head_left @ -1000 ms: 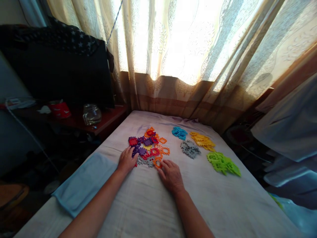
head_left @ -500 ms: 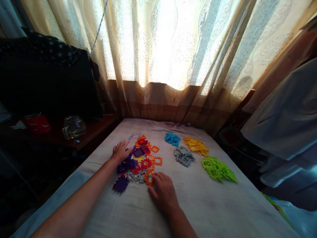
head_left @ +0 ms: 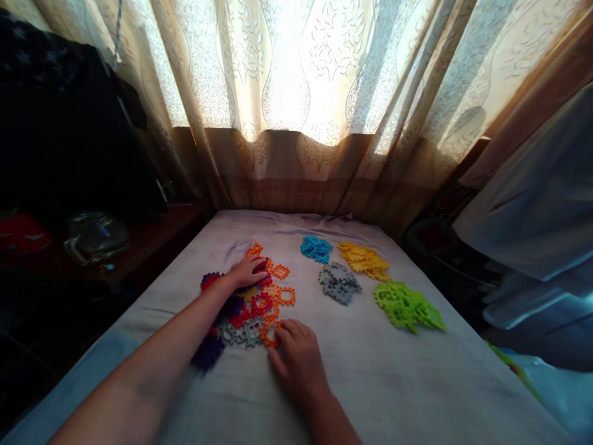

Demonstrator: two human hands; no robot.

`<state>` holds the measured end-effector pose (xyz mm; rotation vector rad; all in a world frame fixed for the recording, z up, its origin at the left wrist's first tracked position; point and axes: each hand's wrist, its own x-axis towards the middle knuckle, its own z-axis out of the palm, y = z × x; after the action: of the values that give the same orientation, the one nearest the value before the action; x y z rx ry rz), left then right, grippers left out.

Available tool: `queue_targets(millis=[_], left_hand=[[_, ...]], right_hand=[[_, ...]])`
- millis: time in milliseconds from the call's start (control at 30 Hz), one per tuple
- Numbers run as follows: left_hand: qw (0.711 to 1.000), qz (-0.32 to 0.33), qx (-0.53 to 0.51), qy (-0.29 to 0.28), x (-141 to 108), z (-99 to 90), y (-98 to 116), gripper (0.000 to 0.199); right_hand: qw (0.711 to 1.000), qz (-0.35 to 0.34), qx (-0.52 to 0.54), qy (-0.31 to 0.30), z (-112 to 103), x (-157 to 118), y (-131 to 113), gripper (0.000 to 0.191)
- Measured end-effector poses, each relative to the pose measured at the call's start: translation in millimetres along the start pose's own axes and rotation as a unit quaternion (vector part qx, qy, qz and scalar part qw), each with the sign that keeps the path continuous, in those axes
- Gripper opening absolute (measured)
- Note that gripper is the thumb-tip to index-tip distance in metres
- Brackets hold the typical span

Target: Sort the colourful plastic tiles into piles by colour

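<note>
Glass jug (contents unclear) and pieces

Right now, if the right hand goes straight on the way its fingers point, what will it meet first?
The right hand would likely meet the nearest orange piece of the mixed pile first; depth is unclear, and they may already touch.

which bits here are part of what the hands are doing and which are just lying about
In hand, it seems:
- mixed toothed pieces, at both hands
- blue pile, yellow pile, grey pile, green pile

Just about:
- glass jug
- hanging clothes
- curtain
</note>
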<state>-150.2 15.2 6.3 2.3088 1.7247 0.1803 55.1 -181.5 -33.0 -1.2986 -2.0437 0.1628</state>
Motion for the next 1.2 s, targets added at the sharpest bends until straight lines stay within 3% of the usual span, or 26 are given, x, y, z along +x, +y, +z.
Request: queue_targets(millis=[200,367,600,767,900,967,1067,1200], left_hand=[[0.998,0.065,0.008,-0.002,-79,-2.6,24,0.050],[0.996,0.082,-0.005,0.019,-133,13.8,38,0.041],[0.977,0.078,-0.051,0.191,-185,35.1,23,0.027],[0.945,0.045,-0.059,0.318,-198,33.4,0,0.027],[0.927,-0.017,-0.120,0.355,-193,30.9,-17,0.028],[0.912,-0.050,-0.189,0.361,-191,29.7,-24,0.032],[0.863,-0.134,-0.309,0.376,-192,28.2,-30,0.040],[0.810,-0.198,-0.403,0.378,-194,28.4,-34,0.045]], right_hand=[[1.000,0.008,-0.009,-0.009,-2,0,-1,0.024],[1.000,0.022,-0.015,-0.002,-6,-2,-2,0.024],[0.999,0.031,-0.016,-0.016,-8,-6,-5,0.032],[0.999,0.047,-0.006,0.019,-5,-6,-1,0.030],[0.998,0.067,-0.003,0.018,-4,16,3,0.022],[0.997,0.069,-0.015,-0.017,-3,34,2,0.023],[0.993,0.061,-0.049,-0.092,-1,60,0,0.024],[0.980,0.054,-0.083,-0.170,1,74,-4,0.018]])
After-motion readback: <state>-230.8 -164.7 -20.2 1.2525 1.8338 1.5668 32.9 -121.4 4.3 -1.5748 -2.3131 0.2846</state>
